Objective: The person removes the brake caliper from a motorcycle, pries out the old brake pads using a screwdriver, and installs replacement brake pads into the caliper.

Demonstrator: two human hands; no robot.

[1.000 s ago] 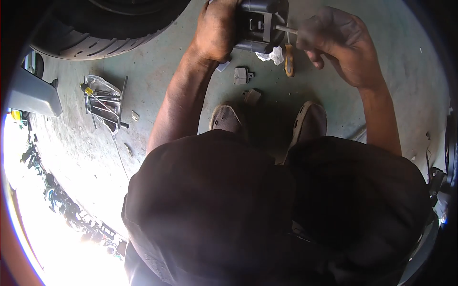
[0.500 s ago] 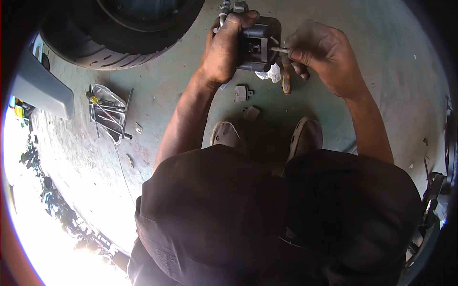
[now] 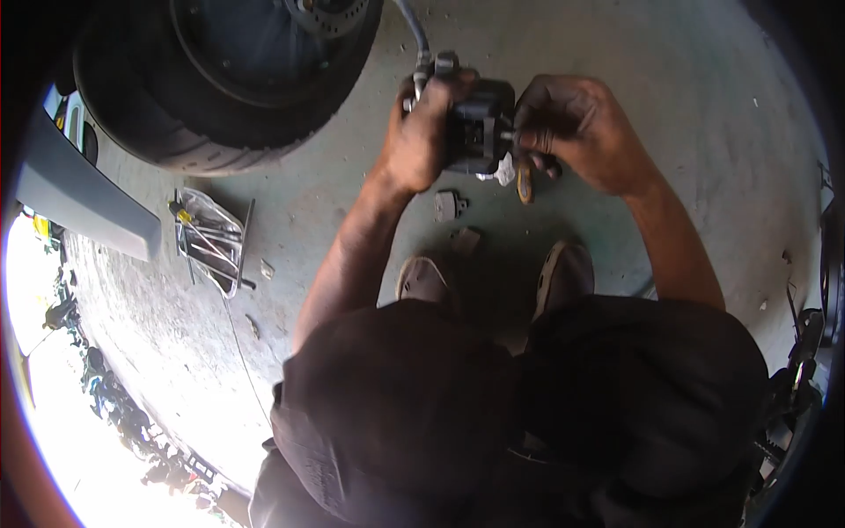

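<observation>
My left hand is wrapped round a black brake caliper, with a hose running up from its fitting. At the caliper's right side, my right hand is closed, pinching a thin metal pin. The pin's inner end meets the caliper; how deep it sits I cannot tell. Below on the floor lie a brake pad and a second pad-like block. Under my right hand are a screwdriver with a yellowish handle and a crumpled white wrapper.
A large tyre with a brake disc in its wheel stands at upper left, beside a grey body panel. A tray of tools lies on the floor at left. My shoes are below the pads.
The view has shifted, so the scene sits lower and more of the wheel and hose shows. My right hand is closer to the caliper, and less of the pin shows.
</observation>
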